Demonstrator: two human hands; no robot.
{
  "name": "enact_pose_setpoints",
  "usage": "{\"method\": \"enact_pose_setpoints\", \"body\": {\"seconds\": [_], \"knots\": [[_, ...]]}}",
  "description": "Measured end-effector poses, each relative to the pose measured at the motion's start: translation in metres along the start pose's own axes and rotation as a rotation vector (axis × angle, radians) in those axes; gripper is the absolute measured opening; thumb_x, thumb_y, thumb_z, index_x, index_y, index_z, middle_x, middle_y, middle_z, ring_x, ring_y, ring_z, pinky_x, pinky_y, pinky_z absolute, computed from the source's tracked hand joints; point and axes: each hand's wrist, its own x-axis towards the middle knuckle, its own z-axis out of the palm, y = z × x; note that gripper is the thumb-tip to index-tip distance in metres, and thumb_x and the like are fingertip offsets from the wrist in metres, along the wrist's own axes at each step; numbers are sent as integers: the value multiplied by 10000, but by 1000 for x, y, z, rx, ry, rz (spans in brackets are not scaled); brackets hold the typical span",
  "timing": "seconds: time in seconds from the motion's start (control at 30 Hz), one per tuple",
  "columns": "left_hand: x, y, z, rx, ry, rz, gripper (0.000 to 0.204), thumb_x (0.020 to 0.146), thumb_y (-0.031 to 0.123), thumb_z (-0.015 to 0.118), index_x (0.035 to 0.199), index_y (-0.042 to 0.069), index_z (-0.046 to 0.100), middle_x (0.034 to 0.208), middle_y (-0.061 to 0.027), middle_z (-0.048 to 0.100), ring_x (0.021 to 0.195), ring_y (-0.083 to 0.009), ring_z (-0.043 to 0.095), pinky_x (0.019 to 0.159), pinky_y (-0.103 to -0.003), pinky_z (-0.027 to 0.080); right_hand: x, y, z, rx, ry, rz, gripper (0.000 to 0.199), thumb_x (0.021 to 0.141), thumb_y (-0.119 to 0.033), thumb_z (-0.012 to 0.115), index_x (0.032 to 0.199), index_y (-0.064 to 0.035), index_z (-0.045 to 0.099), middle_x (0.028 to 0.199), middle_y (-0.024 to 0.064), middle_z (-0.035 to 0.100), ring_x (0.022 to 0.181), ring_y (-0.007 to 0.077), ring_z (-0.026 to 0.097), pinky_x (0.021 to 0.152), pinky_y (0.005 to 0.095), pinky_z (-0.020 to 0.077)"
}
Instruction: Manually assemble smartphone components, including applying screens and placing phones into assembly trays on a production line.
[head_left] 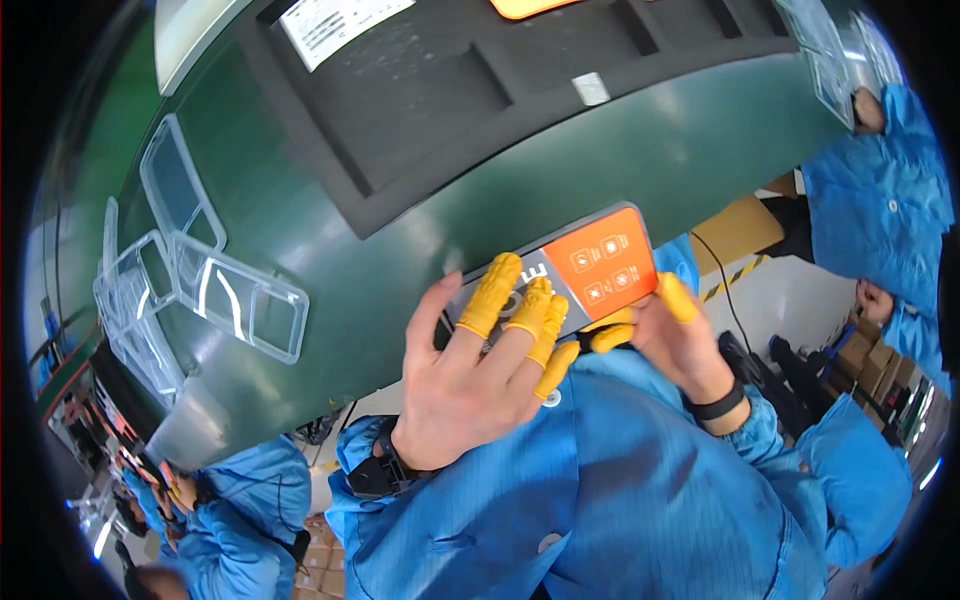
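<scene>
A flat, phone-sized printed pack point(605, 265), orange at the right and dark grey at the left, is held tilted at the near edge of the green table. My left hand point(470, 385) lies across its grey part, the thumb by the left end and the fingers, in yellow finger cots, over the face. Gripping the right end is my right hand point(680, 340), its yellow-capped thumb at the edge and other fingers partly hidden below. Several clear phone cases point(245, 300) lie loosely overlapped on the table to the left.
A black foam tray point(420, 120) with recesses spans the far side of the green table point(330, 280). It carries a white printed sheet point(335, 25) and an orange item point(530, 6). Co-workers in blue stand at right point(885, 190) and lower left point(245, 520). Stacked clear cases point(820, 60) sit far right.
</scene>
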Motion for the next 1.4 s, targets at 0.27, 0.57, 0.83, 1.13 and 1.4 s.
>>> {"method": "enact_pose_setpoints", "body": {"seconds": [0.27, 0.57, 0.83, 1.13, 1.4], "knots": [[-22, 4, -4, -174, 260, -127, 185, 737, 207, 767, 886, 98, 763, 921, -19, 715, 931, -216, 678, 891, -453, 482, 10, -2, -18, -183, 3, -107, 248, 963, -103, 577, 1133, 56, 663, 1139, 188, 693, 999, 311, 693, 883, 466, 560], [-90, 44, 42, -1249, 321, -1108, 190, 882, 122, 735, 992, -32, 708, 871, -118, 714, 790, -177, 664, 742, -313, 507, 4, -8, -2, -391, 138, -82, 272, 1003, -161, 552, 1112, 65, 659, 1003, 216, 719, 832, 348, 735, 675, 425, 635], [-84, 55, 69, -1457, 675, -950, 199, 860, -33, 732, 1056, -62, 709, 968, -86, 717, 871, -90, 608, 776, -245, 476, 3, -13, 3, -388, 102, -38, 288, 1010, -176, 556, 1123, 73, 647, 1007, 224, 713, 862, 346, 734, 719, 426, 636], [-59, 73, 46, -1186, 653, -1327, 139, 854, -11, 744, 975, -78, 737, 807, -69, 733, 766, -76, 655, 660, -234, 503, -2, -14, -5, -485, 108, -37, 318, 1004, -218, 585, 1122, 73, 633, 965, 228, 716, 828, 329, 735, 720, 423, 628], [-61, 70, 59, -1624, 895, -1327, 263, 900, 7, 708, 1150, -46, 645, 995, -95, 714, 852, -153, 692, 769, -315, 598, 6, -11, -12, -451, -3, 65, 287, 1029, -185, 534, 1153, 59, 620, 981, 256, 707, 885, 376, 725, 736, 456, 628]]}}
